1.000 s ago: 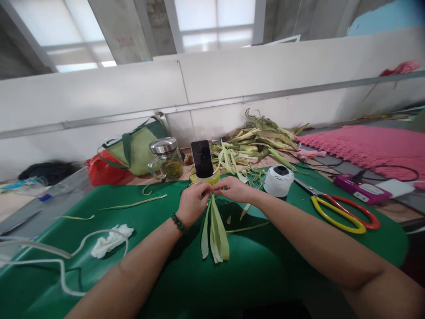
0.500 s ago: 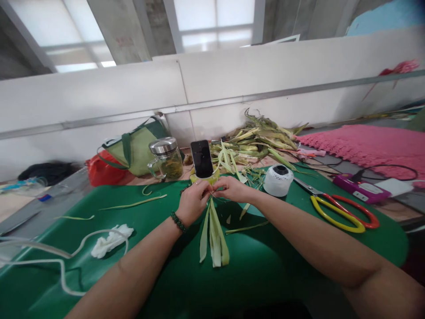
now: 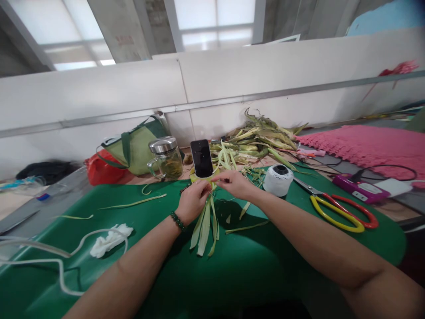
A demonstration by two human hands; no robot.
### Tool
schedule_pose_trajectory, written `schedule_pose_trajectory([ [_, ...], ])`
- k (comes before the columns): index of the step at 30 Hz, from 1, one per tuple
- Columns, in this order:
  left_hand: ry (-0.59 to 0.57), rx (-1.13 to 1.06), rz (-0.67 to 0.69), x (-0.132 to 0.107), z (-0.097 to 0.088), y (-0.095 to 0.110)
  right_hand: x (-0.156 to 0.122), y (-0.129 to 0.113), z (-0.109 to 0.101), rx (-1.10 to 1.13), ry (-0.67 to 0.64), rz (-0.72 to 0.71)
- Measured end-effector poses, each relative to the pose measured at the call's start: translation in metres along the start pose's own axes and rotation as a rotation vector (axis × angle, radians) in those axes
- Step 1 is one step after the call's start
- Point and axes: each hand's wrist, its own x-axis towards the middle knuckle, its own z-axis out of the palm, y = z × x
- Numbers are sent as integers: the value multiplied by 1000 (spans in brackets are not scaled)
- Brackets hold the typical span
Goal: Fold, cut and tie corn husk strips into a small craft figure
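Note:
My left hand (image 3: 192,199) is closed round the top of a small bundle of pale green husk strips (image 3: 204,226) that hang down onto the green table cover (image 3: 139,266). My right hand (image 3: 234,182) pinches at the same top end, fingers together, just right of the left hand. A white spool of thread (image 3: 279,179) stands to the right of my right hand. A phone (image 3: 201,158) leans upright just beyond both hands.
A heap of corn husks (image 3: 255,139) lies at the back. Red and yellow scissors (image 3: 341,210) rest at the right, a glass jar (image 3: 165,158) and green bag (image 3: 133,148) at the back left. White tissue (image 3: 109,239) and cord lie at the left.
The husk strips have swung leftward and fanned apart. My right hand has lifted slightly up and away from the left hand.

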Motion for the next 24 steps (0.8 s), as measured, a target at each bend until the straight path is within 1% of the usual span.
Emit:
schedule_pose_trajectory([
  [4,26,15,2,-1,-1,3,3,4,8,231,-234,-89],
  [5,32,21,0,-2,-2,4,3,5,9,275,-279,-94],
  [7,38,25,4,-2,-2,5,2,6,11,351,-330,-67],
  [12,45,36,19,-2,-1,4,0,3,11,454,-390,106],
  [16,42,31,5,-2,0,1,0,-3,10,489,-367,284],
  [18,39,23,1,-1,0,0,0,-6,10,510,-356,346],
  [20,37,19,-2,-1,0,0,-1,-7,9,526,-365,355],
  [24,34,18,-5,-1,0,1,-2,-7,7,537,-416,302],
])
